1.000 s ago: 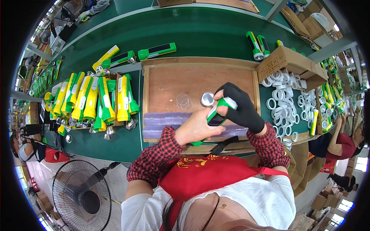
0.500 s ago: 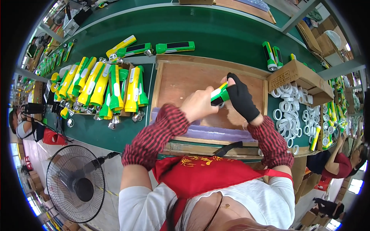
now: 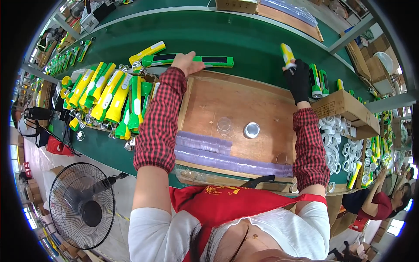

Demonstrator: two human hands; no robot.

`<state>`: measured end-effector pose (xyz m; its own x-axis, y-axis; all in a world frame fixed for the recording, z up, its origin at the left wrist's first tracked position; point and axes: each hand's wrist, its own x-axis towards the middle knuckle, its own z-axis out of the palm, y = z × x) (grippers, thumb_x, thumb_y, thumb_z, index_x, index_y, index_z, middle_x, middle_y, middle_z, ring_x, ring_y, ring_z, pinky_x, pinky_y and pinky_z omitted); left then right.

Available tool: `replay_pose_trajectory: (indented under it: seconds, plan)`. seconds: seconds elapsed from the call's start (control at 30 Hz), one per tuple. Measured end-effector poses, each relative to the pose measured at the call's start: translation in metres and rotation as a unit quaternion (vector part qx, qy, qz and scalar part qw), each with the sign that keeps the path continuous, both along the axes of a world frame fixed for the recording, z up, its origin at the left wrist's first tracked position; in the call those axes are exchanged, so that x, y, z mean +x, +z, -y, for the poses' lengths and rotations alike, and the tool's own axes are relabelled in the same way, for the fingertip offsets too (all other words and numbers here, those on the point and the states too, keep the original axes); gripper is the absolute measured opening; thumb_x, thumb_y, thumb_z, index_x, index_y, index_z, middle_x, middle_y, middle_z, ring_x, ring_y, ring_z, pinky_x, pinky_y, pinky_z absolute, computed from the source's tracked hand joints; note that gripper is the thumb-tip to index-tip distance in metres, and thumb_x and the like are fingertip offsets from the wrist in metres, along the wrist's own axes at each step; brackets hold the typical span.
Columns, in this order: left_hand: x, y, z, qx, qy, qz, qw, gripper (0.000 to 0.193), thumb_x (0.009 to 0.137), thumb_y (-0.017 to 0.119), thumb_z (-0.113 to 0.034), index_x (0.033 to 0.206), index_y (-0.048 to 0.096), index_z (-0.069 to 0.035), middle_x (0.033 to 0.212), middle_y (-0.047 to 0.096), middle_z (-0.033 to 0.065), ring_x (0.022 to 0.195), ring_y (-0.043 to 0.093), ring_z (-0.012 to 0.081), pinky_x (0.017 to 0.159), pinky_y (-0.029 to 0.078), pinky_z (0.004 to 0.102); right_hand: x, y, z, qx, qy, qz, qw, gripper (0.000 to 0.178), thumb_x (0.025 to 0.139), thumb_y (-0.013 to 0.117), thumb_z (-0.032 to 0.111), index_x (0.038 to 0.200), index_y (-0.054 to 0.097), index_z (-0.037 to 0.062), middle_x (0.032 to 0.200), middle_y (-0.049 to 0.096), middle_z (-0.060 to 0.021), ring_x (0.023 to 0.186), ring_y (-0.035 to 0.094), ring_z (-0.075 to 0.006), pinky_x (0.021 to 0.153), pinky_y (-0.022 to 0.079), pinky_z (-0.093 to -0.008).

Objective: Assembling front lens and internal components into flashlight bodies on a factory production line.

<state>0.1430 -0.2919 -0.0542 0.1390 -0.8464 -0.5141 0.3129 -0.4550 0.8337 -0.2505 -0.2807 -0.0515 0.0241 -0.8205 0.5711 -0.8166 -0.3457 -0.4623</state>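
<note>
My bare left hand point(image 3: 188, 64) reaches to the far edge of the tray, thumb and fingers spread over the near ends of two green flashlights point(image 3: 216, 61) lying there. Its grip is not closed on either. In a black glove with bare fingertips, my right hand point(image 3: 298, 78) holds a yellow and white flashlight point(image 3: 287, 53) by its head end, over the green bench beyond the tray. The wooden tray point(image 3: 262, 105) between my forearms bears a silvery round cup point(image 3: 251, 130), clear discs point(image 3: 224, 125) and rows of stacked clear discs point(image 3: 231, 158) with a purple tint.
Yellow and green flashlights point(image 3: 102, 94) are piled left of the tray, with loose reflectors about them. Two green flashlights point(image 3: 314, 81) stand right of my right hand. White rings point(image 3: 330, 144) lie by a cardboard box point(image 3: 347, 113). A fan point(image 3: 83, 205) stands at left; a person sits at right.
My hands have parted from over the tray. The right carried the flashlight away to the far right; the left moved up to the green flashlights. The silvery cup and clear discs now show.
</note>
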Motion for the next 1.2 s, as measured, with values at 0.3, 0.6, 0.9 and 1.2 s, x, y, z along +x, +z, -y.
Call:
replay_pose_trajectory:
  seconds: [0.3,0.6,0.9,1.2]
  plan:
    - [-0.037,-0.019,0.018,-0.261,-0.033,0.323,0.909,0.041,0.091,0.064,-0.031,0.114,0.055,0.002,0.092,0.065,0.0157,0.070,0.065,0.0226,0.057,0.052,0.0317,-0.007,-0.021,0.002,0.033,-0.003,-0.127,0.991,0.026,0.082,0.072,0.021,0.098,0.061,0.0036,0.096,0.060,-0.0185,0.089,0.061,-0.0354,0.075,0.049,-0.0415]
    - [-0.102,0.085,-0.076,-0.462,-0.126,0.076,0.875,0.057,0.089,0.071,-0.022,0.126,0.035,0.003,0.113,0.059,0.0133,0.098,0.060,0.0156,0.082,0.052,0.0272,0.094,0.087,-0.083,0.180,0.182,0.322,0.911,0.037,0.099,0.053,0.036,0.112,0.061,0.0029,0.090,0.063,-0.0069,0.079,0.062,-0.0172,0.071,0.048,-0.0279]
    - [-0.126,0.052,-0.205,-0.246,-0.269,-0.090,0.927,0.054,0.093,0.062,-0.042,0.122,0.043,-0.001,0.095,0.061,0.0090,0.081,0.065,0.0165,0.074,0.052,0.0301,0.076,0.083,-0.162,0.319,0.279,0.341,0.839,0.046,0.100,0.050,0.030,0.136,0.048,-0.0001,0.119,0.060,-0.0068,0.105,0.057,-0.0128,0.088,0.045,-0.0268]
    - [-0.149,0.008,-0.285,-0.093,-0.265,-0.237,0.930,0.048,0.099,0.053,-0.043,0.127,0.039,-0.007,0.097,0.058,0.0081,0.079,0.060,0.0146,0.068,0.052,0.0302,0.075,0.048,-0.264,0.141,0.294,0.091,0.941,0.047,0.092,0.048,0.003,0.139,0.044,-0.0005,0.128,0.056,-0.0196,0.121,0.049,-0.0388,0.100,0.041,-0.0424]
